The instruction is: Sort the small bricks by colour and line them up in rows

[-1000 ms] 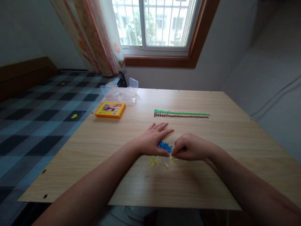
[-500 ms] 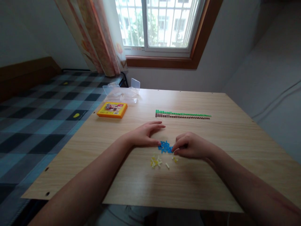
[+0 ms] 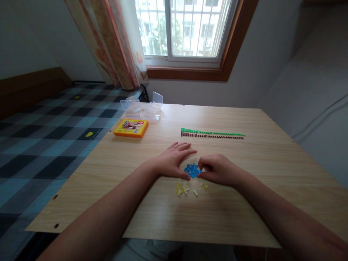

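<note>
A small pile of blue pieces (image 3: pixel 193 170) lies on the wooden table (image 3: pixel 152 214) between my hands. My left hand (image 3: pixel 175 159) rests palm down at the pile's left, fingers spread, thumb by its lower left edge. At the pile's right side is my right hand (image 3: pixel 217 169), its fingers curled and thumb and forefinger tips at the blue pieces; whether a piece is between them cannot be made out. Nearer me lie yellow and pale pieces (image 3: pixel 181 188), one pale stick (image 3: pixel 195 193) and a few yellow bits (image 3: pixel 204 186).
Beyond the hands run a row of green pieces (image 3: pixel 212 132) and a row of dark brown pieces (image 3: pixel 214 136). A yellow-orange box (image 3: pixel 131 128) sits at the left, with clear plastic packaging (image 3: pixel 148 110) behind it. A checked bed (image 3: pixel 54 130) adjoins the left side.
My left hand has spread its fingers wider, and its thumb has come down to the pile's lower left. My right hand has shifted slightly left and up. The blue pieces sit closer together.
</note>
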A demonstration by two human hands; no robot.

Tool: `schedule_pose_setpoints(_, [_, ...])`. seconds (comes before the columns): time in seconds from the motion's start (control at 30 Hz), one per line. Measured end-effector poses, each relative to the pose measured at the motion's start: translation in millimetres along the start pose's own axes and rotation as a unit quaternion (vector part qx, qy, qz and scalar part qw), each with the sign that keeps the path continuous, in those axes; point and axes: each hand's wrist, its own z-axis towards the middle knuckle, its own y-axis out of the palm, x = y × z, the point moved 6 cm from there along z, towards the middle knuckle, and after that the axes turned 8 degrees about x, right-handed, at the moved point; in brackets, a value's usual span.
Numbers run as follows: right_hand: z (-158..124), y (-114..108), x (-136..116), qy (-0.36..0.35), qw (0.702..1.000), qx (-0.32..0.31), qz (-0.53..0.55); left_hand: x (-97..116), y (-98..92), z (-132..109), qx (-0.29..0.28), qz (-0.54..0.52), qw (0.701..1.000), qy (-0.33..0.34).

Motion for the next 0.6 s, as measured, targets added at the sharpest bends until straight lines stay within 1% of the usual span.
schedule_pose_setpoints(0.17, [1.0, 1.2, 2.2, 0.01, 1.0, 0.015, 0.003, 1.1, 3.6, 2.3, 0.019, 0.0, 1.0, -0.008])
schedule_pose_setpoints(0.27, [-0.9, -6.6, 8.3, 0.031, 0.999, 0.018, 0.023, -1.0, -0.6, 1.2, 0.033, -0.026, 0.999, -0.018])
schedule_pose_setpoints(0.3, [-1.9, -9.7, 10.9, 0.04, 0.999, 0.01, 0.036, -2.4, -3.3, 0.3, 0.038, -0.042, 0.998, -0.021])
schedule_pose_setpoints(0.37, [-4.6, -13.4, 15.2, 0.056, 0.995, -0.035, 0.069, -6.7, -9.1, -2.0, 0.041, -0.075, 0.996, -0.027])
schedule_pose_setpoints(0.47, [-10.8, -12.6, 15.8, 0.081, 0.981, -0.141, 0.105, -15.2, -16.1, -5.5, 0.029, -0.1, 0.994, -0.031])
schedule_pose_setpoints(0.5, [-12.6, -12.1, 14.3, 0.086, 0.977, -0.167, 0.105, -18.0, -17.8, -6.4, 0.023, -0.101, 0.994, -0.032])
schedule_pose_setpoints(0.53, [-13.8, -12.2, 12.2, 0.086, 0.974, -0.183, 0.099, -20.5, -19.0, -7.2, 0.014, -0.1, 0.994, -0.033])
schedule_pose_setpoints(0.6, [-14.4, -12.5, 6.6, 0.077, 0.975, -0.19, 0.081, -24.3, -20.0, -8.6, -0.002, -0.094, 0.995, -0.037])
